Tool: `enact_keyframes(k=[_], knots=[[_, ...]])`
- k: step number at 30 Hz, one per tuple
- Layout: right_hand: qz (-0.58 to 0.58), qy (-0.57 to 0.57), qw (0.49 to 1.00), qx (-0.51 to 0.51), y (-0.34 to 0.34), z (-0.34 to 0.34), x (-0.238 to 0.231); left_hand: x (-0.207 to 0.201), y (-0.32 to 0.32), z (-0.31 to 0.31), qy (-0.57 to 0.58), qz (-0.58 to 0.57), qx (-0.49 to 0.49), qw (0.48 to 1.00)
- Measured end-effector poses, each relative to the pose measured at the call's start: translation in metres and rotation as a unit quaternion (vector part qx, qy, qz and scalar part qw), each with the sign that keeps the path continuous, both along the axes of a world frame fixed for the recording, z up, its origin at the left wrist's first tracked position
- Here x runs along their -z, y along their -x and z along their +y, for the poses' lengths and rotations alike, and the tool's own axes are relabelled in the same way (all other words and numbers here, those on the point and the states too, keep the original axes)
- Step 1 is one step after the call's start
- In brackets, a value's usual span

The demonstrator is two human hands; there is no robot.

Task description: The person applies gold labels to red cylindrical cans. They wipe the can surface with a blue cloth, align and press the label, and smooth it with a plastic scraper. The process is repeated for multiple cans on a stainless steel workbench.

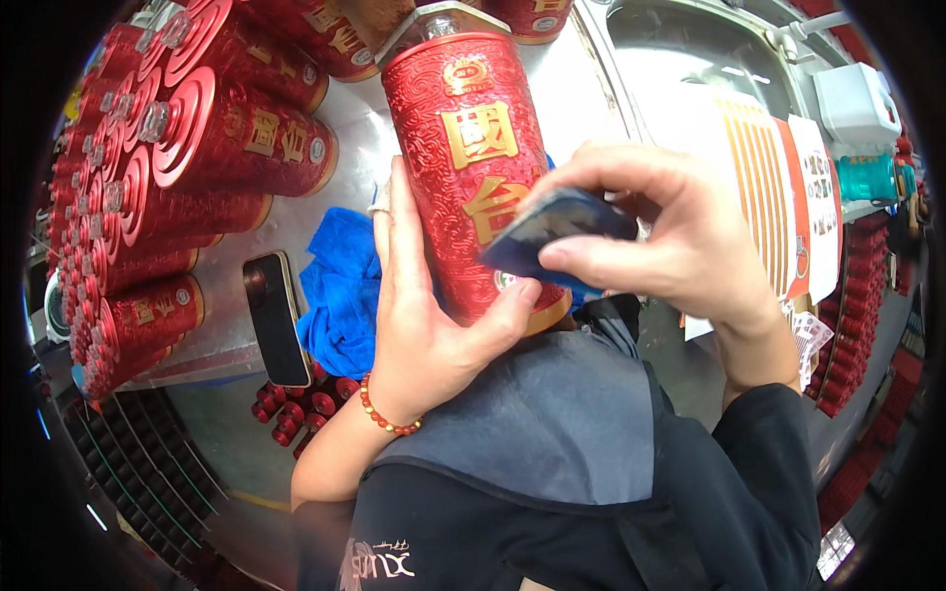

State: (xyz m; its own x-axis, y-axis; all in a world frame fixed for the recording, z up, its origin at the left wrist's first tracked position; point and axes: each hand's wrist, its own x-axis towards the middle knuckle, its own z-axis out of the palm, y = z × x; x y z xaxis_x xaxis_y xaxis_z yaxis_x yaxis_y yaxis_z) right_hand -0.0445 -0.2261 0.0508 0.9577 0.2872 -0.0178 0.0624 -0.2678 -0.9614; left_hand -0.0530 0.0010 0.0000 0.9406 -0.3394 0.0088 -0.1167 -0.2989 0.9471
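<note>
A red embossed bottle (463, 128) with gold lettering lies tilted in front of me, its neck pointing away and its base close to my apron. My left hand (424, 325) grips it near the base, with the fingers along its left side and the thumb across the front, next to a small round sticker. Between the thumb and fingers of my right hand (660, 222) is a dark blue, flat card-like piece (567, 231). Its edge lies at the lower part of the lettering; it is partly blurred, so its exact kind is unclear.
Many similar red bottles (246, 138) crowd the left side of the white table. A phone (276, 320) and a blue cloth (340, 286) lie left of my hand. An angular holder (434, 20) surrounds the bottle's neck. At right are a striped cardboard sheet (754, 187) and a white jug (857, 103).
</note>
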Motion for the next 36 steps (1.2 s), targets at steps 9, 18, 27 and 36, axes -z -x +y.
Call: enact_keyframes(k=[9,18,27,36], knots=[[-0.400,0.246,0.865,-0.175,-0.007,0.009,-0.018,0.007,-0.002,0.015,-0.054,-0.134,0.067,0.987],[-0.387,0.305,0.855,-0.164,-0.062,0.002,-0.025,0.015,-0.004,0.013,-0.044,-0.202,0.053,0.977],[-0.371,0.208,0.890,-0.164,-0.065,0.011,-0.031,0.009,-0.010,0.013,-0.061,-0.205,0.054,0.975],[-0.361,0.205,0.889,-0.191,-0.058,0.012,-0.035,0.009,-0.006,0.017,-0.090,-0.152,0.071,0.982]])
